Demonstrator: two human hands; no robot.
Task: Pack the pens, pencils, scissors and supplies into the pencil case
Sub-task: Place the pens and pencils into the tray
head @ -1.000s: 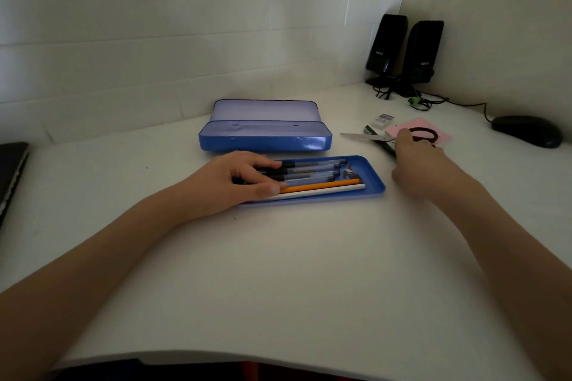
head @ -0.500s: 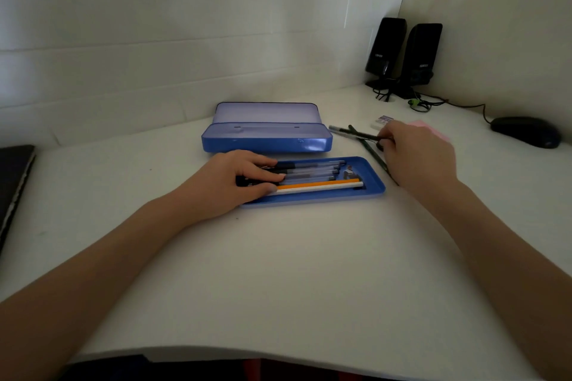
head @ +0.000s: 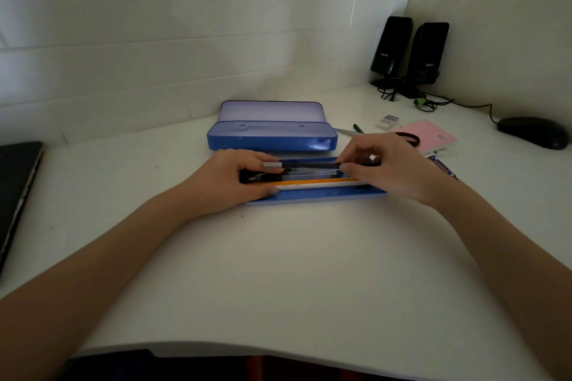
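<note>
A blue tray point(head: 312, 196) lies on the white desk with several pens, an orange pencil point(head: 312, 182) and a white pencil in it. Behind it stands the open blue pencil case point(head: 272, 136). My left hand point(head: 229, 178) rests over the tray's left end, fingers on the pens. My right hand point(head: 387, 164) pinches a dark pen point(head: 309, 165) and holds it along the far side of the tray. Scissors point(head: 408, 137) with black handles, a green pen point(head: 358, 128) and a small eraser point(head: 387, 121) lie to the right of the case.
A pink notepad point(head: 433, 136) sits right of the tray, with a purple item point(head: 442, 165) at its near edge. Two black speakers point(head: 408, 56) and cables fill the back right corner. A black mouse point(head: 532, 133) lies far right, a dark laptop point(head: 15, 192) at the left edge.
My right hand left the scissors, picked up a dark pen from beside the case and brought it left over the tray. My left hand stayed on the pens.
</note>
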